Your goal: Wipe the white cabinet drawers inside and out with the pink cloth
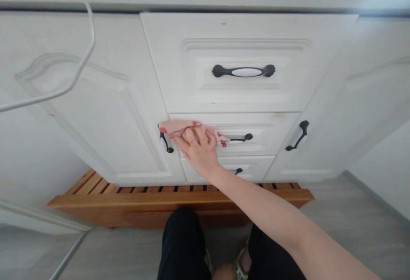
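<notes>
Fingers of your right hand (200,147) bent, closed over the pink cloth (179,127). Cloth lies against the middle drawer (272,139), covering part of its handle (246,137); left end meets the left door handle (165,143). Slatted wooden bench (144,198) below. Left hand: cannot tell its state.

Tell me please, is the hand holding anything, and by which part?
The right hand has a pink cloth under its fingers, around the cloth's middle, against the middle drawer; whether they pinch it is hidden.
</notes>
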### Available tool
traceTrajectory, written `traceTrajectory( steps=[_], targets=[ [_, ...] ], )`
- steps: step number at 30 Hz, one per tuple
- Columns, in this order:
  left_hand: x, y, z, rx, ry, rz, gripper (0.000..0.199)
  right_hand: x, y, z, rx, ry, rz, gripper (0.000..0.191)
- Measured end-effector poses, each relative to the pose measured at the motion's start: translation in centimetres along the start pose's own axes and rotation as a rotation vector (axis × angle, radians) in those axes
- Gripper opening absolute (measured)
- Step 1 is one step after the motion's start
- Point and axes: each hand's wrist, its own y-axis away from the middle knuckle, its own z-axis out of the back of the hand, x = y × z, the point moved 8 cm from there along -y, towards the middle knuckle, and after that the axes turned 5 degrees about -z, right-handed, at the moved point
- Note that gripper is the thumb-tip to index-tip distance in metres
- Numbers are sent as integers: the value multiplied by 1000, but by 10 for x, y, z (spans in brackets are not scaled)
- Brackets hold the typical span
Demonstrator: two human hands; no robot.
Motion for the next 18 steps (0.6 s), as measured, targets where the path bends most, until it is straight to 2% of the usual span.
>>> traceTrajectory(
  steps=[3, 5, 7, 9, 12, 15, 18],
  targets=[
    [22, -5, -4, 59, -77, 67, 29, 8, 16, -25, -11, 7, 52, 48],
    [38, -7, -5, 56, -128, 123, 20, 6, 31, -39, 10, -8, 75, 48],
    [51, -6, -5, 30, -168, 170, 25, -2, 46, -47, 31, -41, 99, 44],
    [57, -3, -9, 20, -186, 186, 35, -17, 59, -46, 26, -70, 89, 37],
    [58, 1, -16, 37, -182, 173, 35, -57, 76, -30, -31, -76, 6, 22],
    [54, 2, -18, 70, -163, 166, 29, -109, 97, -12, -33, -1, -125, 8],
    [46, 4, -13, 82, -131, 149, 20, -169, 124, 11, -59, 103, -296, 10]
  ],
)
